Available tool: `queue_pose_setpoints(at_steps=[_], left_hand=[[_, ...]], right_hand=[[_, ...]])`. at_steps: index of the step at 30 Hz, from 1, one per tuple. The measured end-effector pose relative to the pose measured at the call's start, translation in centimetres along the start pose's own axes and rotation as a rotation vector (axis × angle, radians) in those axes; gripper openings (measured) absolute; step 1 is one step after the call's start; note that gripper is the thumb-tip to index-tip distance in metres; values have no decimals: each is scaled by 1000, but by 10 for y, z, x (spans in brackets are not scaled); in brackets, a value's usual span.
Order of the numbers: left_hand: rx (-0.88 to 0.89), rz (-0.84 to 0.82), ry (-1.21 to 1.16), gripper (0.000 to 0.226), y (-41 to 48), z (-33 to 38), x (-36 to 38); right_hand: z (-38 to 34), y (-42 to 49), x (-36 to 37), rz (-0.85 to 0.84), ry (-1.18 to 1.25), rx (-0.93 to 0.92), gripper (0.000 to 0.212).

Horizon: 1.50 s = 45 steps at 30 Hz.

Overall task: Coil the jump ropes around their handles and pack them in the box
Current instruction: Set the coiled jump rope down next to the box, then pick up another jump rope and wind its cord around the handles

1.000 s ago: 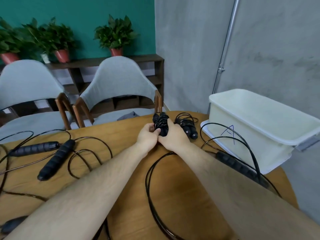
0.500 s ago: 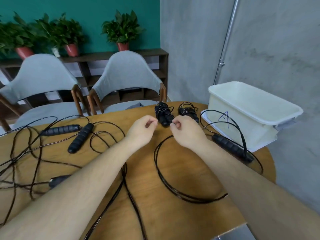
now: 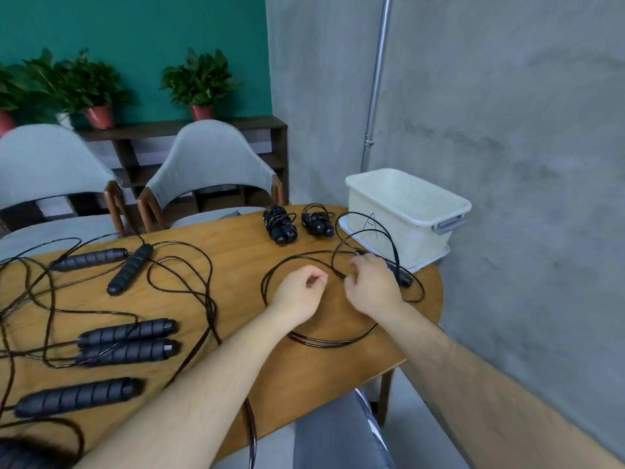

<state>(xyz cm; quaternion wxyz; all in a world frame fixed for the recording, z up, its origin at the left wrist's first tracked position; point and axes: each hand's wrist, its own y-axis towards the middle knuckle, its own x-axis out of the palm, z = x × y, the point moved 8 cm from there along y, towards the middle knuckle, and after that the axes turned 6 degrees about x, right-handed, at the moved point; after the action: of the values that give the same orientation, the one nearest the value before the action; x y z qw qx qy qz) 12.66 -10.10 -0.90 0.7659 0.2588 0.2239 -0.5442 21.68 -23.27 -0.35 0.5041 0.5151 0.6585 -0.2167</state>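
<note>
Two coiled black jump ropes (image 3: 279,225) (image 3: 318,222) lie side by side at the table's far edge, left of the white box (image 3: 406,211). A loose rope (image 3: 333,340) loops in front of the box, with its black handle (image 3: 404,278) partly under my right hand (image 3: 373,286). That hand's fingers curl over the handle's far end; the grip itself is hidden. My left hand (image 3: 299,292) hovers over the loop in a loose fist, with nothing in it.
Several uncoiled ropes with black handles (image 3: 130,269) (image 3: 126,331) (image 3: 77,397) sprawl across the left of the wooden table (image 3: 236,299). Two grey chairs (image 3: 209,157) stand behind it, and a concrete wall is close on the right. The box sits on a lid at the table's right end.
Both hands have left the coiled rope at the far edge and drawn back. My right hand has moved onto the loose rope's handle beside the box.
</note>
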Motion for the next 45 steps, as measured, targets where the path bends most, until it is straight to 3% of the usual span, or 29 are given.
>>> queue_pose_setpoints(at_steps=[8, 14, 18, 23, 27, 31, 34, 40, 45], left_hand=[[-56, -155, 92, 34, 22, 25, 73], [10, -292, 139, 44, 31, 45, 113], [46, -262, 234, 40, 37, 37, 117], [79, -162, 179, 31, 37, 31, 102], [72, -58, 42, 34, 24, 25, 90], [-68, 89, -407, 44, 5, 10, 68], [-130, 150, -685, 38, -8, 13, 48], [-103, 319, -749, 50, -30, 4, -4], [-102, 359, -714, 33, -39, 1, -42]], right_hand=[[39, 19, -5, -192, -75, 65, 53], [54, 41, 0, -300, -370, 142, 51], [66, 51, 0, -281, -428, 233, 47], [60, 48, 5, -312, -493, 227, 43], [60, 41, 0, -260, -277, 225, 24], [55, 28, 2, -188, 118, 248, 32], [38, 15, 2, -148, 370, 259, 32], [-14, 2, 3, -124, 703, 207, 34], [-65, -7, -4, -187, 848, 89, 32]])
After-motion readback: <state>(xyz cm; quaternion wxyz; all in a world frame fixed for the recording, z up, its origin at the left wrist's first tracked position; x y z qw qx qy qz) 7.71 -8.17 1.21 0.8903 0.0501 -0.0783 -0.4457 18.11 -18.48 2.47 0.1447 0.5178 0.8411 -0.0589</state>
